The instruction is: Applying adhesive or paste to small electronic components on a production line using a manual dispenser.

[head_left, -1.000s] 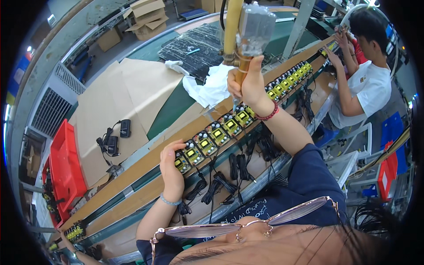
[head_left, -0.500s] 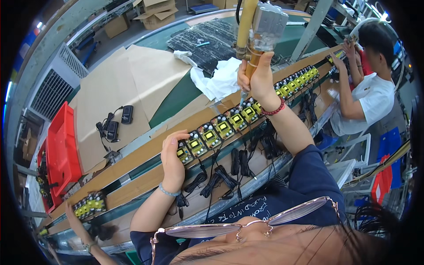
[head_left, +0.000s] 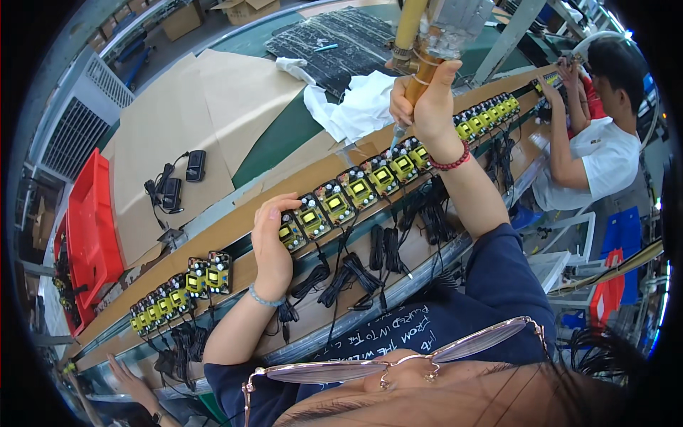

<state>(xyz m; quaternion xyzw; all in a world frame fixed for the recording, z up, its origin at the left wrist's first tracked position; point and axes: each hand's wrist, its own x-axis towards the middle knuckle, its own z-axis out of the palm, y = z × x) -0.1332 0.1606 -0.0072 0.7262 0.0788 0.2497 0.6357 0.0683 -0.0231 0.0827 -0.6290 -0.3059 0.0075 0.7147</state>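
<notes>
1. From my distant post, I watch through the head camera a long row of yellow-and-black circuit boards point(head_left: 359, 188); it goes diagonally from the left hand point(head_left: 272, 231) toward the upper right, passing under the right wrist.
2. My right hand point(head_left: 430, 110) is closed around an amber syringe-like dispenser point(head_left: 425, 77), thumb upward. Its nozzle point(head_left: 396, 136) points down at the far edge of one board; if it touches, I cannot tell.
3. My left hand has its fingers together and slightly curved, touching the last board at the row's left end. The thumb is hidden, so I cannot tell whether it pinches.
4. What is done: these boards are lined up side by side, and bundled black cables point(head_left: 353, 279) lie along their near side.
5. What is left: several boards lie between the nozzle and the left hand. I judge the work is midway in the row, but any deposit is too small to see, so I cannot count finished boards.
6. A second group of boards point(head_left: 181, 292) lies at lower left, apart from the left hand, with another person's hand point(head_left: 131, 384) near its cables.
</notes>
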